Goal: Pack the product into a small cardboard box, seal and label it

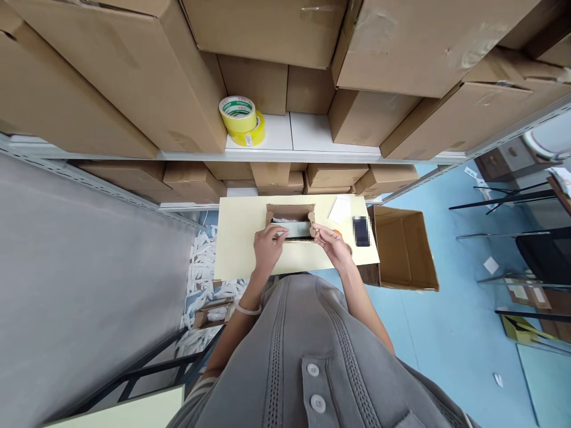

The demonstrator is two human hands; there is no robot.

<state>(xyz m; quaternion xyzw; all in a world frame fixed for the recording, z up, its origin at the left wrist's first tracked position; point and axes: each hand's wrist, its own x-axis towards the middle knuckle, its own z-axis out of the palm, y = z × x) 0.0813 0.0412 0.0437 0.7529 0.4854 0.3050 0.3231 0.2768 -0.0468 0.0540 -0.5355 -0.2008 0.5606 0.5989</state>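
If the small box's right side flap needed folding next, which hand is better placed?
Probably the right hand: it is at the right end of the small box, close by that flap. The left hand is at the front left, so would likely need to reach across.

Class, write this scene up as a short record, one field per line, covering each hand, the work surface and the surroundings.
Left hand: at the left end of the small open box, by the pale item inside; grip unclear
Right hand: at the box's right end; grip unclear
Work surface: pale table
Also on it: white paper, dark pixelated object
Right of table: large open carton
Shelf ahead: yellow tape rolls, cardboard boxes
Floor, left: white strips
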